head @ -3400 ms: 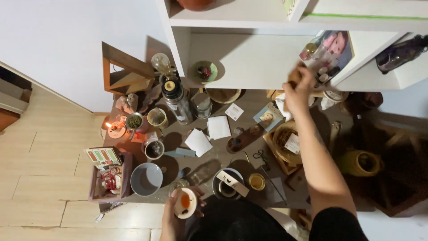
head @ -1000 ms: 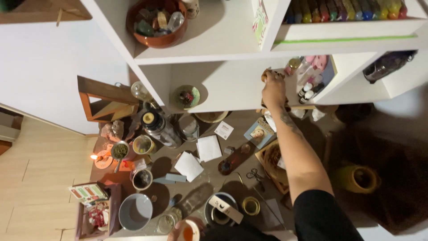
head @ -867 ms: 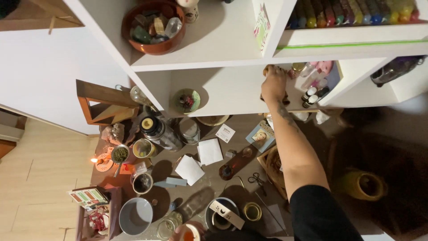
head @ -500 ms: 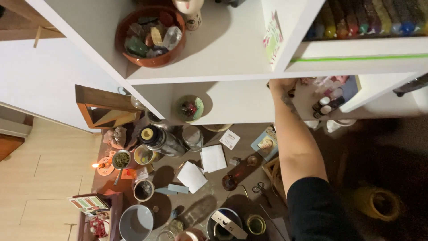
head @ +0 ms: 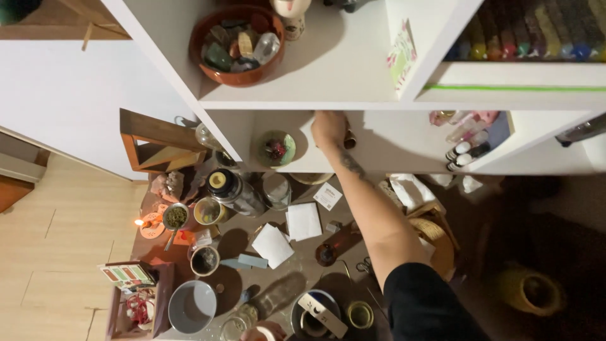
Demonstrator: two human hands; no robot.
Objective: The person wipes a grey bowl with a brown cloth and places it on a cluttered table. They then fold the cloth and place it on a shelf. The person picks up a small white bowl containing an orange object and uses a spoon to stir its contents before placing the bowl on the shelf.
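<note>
While your right hand point(head: 328, 128) reaches into the white shelf compartment point(head: 391, 142), its fingers appear closed around a small brown cylindrical bottle point(head: 349, 137) held just above the shelf floor, beside a green dish of dried flowers point(head: 276, 148). I judge you are setting it there; seat it upright before letting go. Your left hand point(head: 262, 331) barely shows at the bottom edge; its grip I cannot tell. White paper cards point(head: 303, 221) lie on the brown surface point(head: 297, 271); a striped flat box point(head: 126, 275) sits lower left.

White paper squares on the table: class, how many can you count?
3: a small one nearest the shelf, a larger one beside it, and another lower left. More may hide behind the arm.
</note>
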